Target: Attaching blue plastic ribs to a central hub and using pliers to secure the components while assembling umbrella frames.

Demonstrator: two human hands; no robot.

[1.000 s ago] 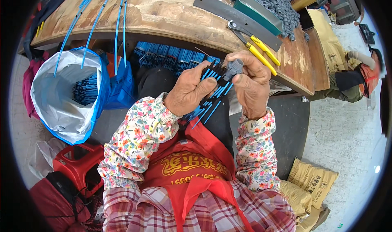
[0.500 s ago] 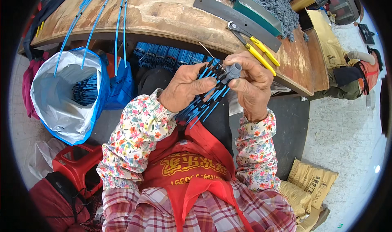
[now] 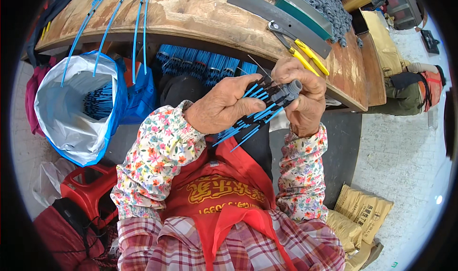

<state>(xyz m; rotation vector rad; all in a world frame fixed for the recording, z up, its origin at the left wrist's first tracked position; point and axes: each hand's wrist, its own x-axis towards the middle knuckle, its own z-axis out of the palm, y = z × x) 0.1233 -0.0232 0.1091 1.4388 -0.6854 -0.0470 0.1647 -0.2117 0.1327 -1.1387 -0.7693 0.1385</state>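
My left hand (image 3: pixel 224 106) is closed round a bundle of thin blue tubes with black sections (image 3: pixel 253 123), held above my lap. Grey threaded plastic fittings (image 3: pixel 289 90) sit at the bundle's upper right end. My right hand (image 3: pixel 305 92) closes on these fittings with thumb and bent fingers; which piece it pinches is partly hidden. A thin dark strand (image 3: pixel 257 64) sticks up between the two hands. Just beyond the right hand, yellow-handled pliers (image 3: pixel 307 56) lie on the wooden table (image 3: pixel 191 13).
A long grey metal bar (image 3: pixel 257 8) and a green tray (image 3: pixel 303 15) lie by a heap of grey fittings (image 3: pixel 329 8). Blue tubes (image 3: pixel 109 27) overhang the table's left edge above a white-lined blue bag (image 3: pixel 57 113). A red stool (image 3: pixel 90 185) stands left; another person (image 3: pixel 420 89) is at right.
Both hands have shifted slightly right and down with the bundle. The grey fittings have turned, and more of them show between my hands.
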